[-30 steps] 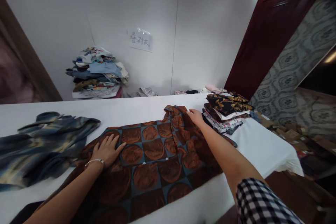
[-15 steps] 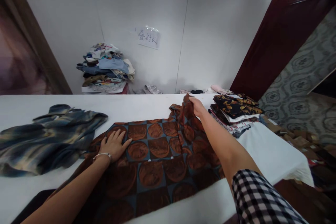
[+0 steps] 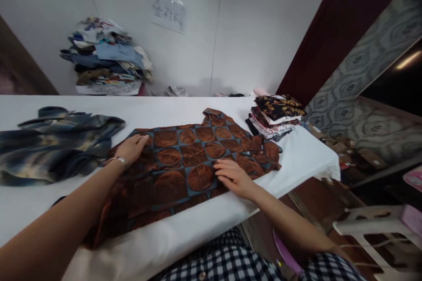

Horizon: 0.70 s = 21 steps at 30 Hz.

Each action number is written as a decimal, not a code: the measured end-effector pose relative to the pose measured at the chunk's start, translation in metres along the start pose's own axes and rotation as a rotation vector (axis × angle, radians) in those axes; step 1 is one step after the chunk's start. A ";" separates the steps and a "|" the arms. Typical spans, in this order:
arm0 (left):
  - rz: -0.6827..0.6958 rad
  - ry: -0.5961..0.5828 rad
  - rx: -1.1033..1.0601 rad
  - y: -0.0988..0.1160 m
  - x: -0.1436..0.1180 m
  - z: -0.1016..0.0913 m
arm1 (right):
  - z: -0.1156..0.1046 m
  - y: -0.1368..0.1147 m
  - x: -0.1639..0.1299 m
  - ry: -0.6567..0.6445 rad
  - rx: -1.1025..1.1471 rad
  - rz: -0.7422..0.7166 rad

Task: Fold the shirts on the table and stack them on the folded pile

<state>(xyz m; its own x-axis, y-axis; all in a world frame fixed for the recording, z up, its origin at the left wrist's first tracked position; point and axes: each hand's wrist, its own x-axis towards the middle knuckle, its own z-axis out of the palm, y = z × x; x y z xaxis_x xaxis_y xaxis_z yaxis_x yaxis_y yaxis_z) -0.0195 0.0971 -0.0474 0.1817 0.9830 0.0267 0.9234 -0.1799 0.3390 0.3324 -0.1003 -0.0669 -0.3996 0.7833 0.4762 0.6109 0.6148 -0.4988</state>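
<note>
Rust-brown discs on a dark blue check cover the shirt (image 3: pixel 194 158) that lies spread across the white tabletop (image 3: pixel 306 158), its collar end toward the far edge and its lower part hanging over the near edge. The left hand (image 3: pixel 132 148) rests flat on the shirt's left side, fingers together and stretched out, pinning the cloth without gripping it; a thin bracelet (image 3: pixel 116 159) sits on that wrist. The right hand (image 3: pixel 232 175) lies palm down near the middle of the shirt, fingers extended and slightly spread, holding nothing. Half a second ago that hand was up at the collar with a pinch of fabric lifted; now it has let go and come back toward the body, and the right side of the shirt lies folded in and flatter. To my eye, the side fold is laid and the hand is smoothing it down. A crumpled blue streaked garment (image 3: pixel 56 140) lies just left of the shirt. A stack of folded shirts (image 3: pixel 275 116) sits near the collar at the right. A bigger pile of clothes (image 3: pixel 105 59) leans against the wall.
</note>
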 end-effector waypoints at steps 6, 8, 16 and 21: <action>0.231 0.031 0.039 0.024 -0.070 -0.001 | -0.055 0.061 -0.089 0.379 -0.335 0.363; 0.314 0.031 0.125 0.024 -0.092 0.013 | -0.065 0.076 -0.109 0.396 -0.446 0.442; 0.240 0.078 0.193 0.002 -0.103 0.021 | -0.081 0.111 -0.125 0.353 -0.516 0.594; 0.122 0.117 0.134 -0.007 -0.095 0.008 | -0.079 0.119 -0.119 0.328 -0.451 0.509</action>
<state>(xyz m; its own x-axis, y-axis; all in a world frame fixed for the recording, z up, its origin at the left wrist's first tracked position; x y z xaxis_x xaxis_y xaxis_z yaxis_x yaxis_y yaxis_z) -0.0406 0.0047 -0.0599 0.2612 0.9499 0.1713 0.9353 -0.2930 0.1985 0.5059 -0.1274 -0.1256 0.1879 0.8499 0.4923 0.9143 0.0317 -0.4037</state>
